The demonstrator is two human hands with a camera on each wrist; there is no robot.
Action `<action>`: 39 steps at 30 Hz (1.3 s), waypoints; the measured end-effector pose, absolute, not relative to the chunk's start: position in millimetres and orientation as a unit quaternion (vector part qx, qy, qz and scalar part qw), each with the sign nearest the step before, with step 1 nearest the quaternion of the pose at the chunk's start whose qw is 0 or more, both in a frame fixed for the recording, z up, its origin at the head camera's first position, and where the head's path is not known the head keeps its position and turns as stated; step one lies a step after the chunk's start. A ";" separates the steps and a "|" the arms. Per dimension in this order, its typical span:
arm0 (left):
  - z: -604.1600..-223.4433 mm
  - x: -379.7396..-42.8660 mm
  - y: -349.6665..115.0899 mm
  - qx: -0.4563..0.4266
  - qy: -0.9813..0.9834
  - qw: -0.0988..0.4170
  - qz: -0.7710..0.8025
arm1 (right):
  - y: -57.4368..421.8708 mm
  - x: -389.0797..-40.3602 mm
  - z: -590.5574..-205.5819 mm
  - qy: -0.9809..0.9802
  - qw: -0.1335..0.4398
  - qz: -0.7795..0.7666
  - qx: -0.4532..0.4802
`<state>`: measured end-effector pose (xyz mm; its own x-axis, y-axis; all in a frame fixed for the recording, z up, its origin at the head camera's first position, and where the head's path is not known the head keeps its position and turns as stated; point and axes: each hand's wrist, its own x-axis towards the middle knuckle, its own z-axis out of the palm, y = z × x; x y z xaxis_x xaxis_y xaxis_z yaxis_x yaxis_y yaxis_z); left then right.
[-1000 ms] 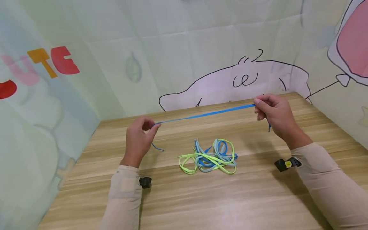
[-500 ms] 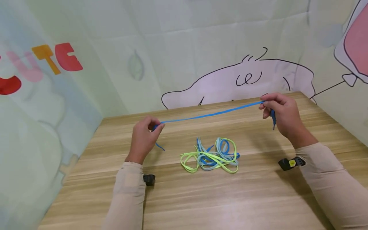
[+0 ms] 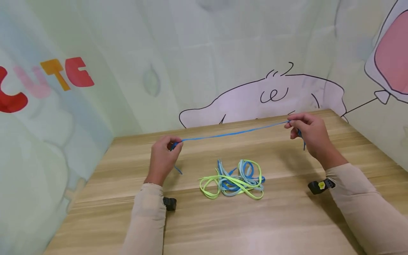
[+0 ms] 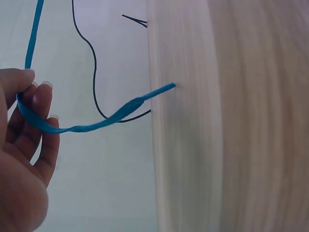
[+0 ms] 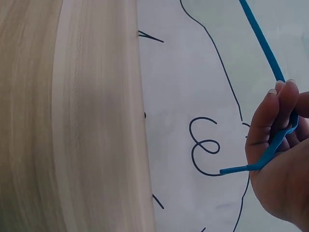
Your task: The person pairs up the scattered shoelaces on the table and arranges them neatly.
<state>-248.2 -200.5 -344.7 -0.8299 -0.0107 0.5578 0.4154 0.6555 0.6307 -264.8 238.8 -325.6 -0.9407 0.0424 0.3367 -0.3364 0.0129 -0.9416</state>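
A flat blue shoelace [image 3: 234, 133] is stretched in the air between the two hands, above the table. Near one end my left hand [image 3: 162, 156] pinches it between thumb and fingers; the loose tip hangs below, and the left wrist view shows this tail [image 4: 96, 124] curving away from the palm. The right hand [image 3: 310, 134] pinches the lace near its other end, somewhat higher in the head view. There the short tail [image 5: 270, 151] crosses the palm. Below the lace, a loose tangle of green, light blue and blue shoelaces [image 3: 236, 182] lies on the table.
The wood-grain table [image 3: 204, 226] ends at the back against a printed cloth backdrop [image 3: 204, 53]. A second cloth wall [image 3: 38, 148] with coloured letters stands on the left. Black wrist cameras sit on the left sleeve [image 3: 148, 212] and the right sleeve [image 3: 353, 191].
Both hands keep their pinch on the blue shoelace. Its span has drawn slightly shorter, as the left hand has moved a little right. The head view has shifted slightly.
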 end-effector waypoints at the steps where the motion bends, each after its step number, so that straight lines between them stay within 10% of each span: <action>1: -346.8 -248.5 -199.6 -0.116 -0.870 0.266 -0.399 | 239.0 -265.1 -328.0 -0.701 0.133 0.694 0.099; 39: -352.0 -269.6 -189.5 -0.099 -0.920 0.230 -0.303 | 270.5 -297.7 -342.7 -0.814 0.109 0.570 0.021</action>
<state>-269.6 -189.5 -352.0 -0.8750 0.0425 0.4823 0.3209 0.7970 0.5118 -297.7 270.5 -342.7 -0.9755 0.0890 0.2013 -0.1586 0.3497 -0.9233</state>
